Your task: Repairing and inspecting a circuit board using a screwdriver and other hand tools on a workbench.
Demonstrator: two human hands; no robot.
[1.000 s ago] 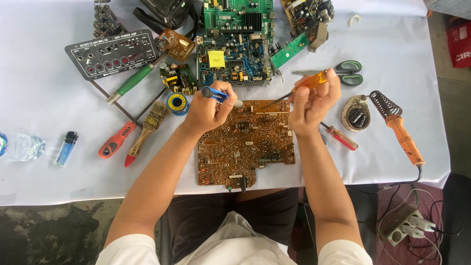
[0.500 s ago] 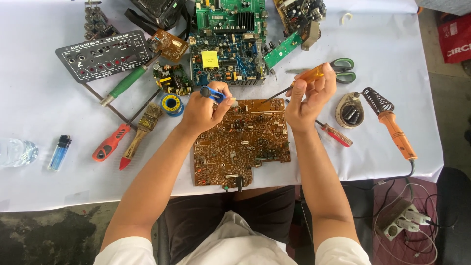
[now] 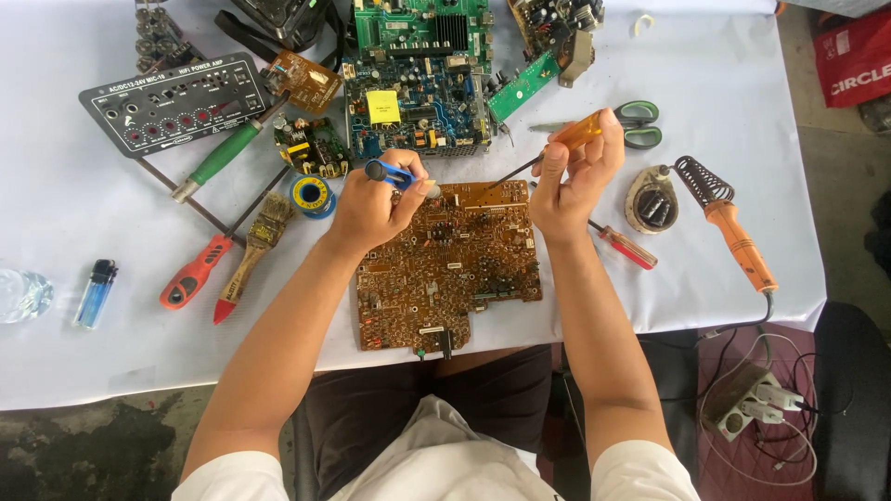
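A: Brown circuit board (image 3: 449, 269) is lying copper side up at the near table edge, partly overhanging the white tablecloth (image 3: 74, 353).
B: Hands?
A: Left hand (image 3: 369, 209) is curling shut around a blue-handled tool (image 3: 390, 173), tip resting on the board's far edge. Right hand (image 3: 574, 176) is pinching an amber-handled screwdriver (image 3: 575, 134), its shaft slanting down to the board's far edge.
B: Beside them?
A: Red screwdriver (image 3: 193, 275), brush (image 3: 251, 252) and blue lighter (image 3: 95, 293) are lying to the left; orange soldering iron (image 3: 733, 237) is sitting to the right, by its stand (image 3: 652, 199).
B: Labels farther out?
A: Yellow rectangular sticker (image 3: 381, 108) is showing on the blue-green board (image 3: 418, 97). Grey panel (image 3: 176, 104) with red knobs and white print is sitting far left. Red sign (image 3: 854, 57) with white lettering is showing at the far right corner, off the table.
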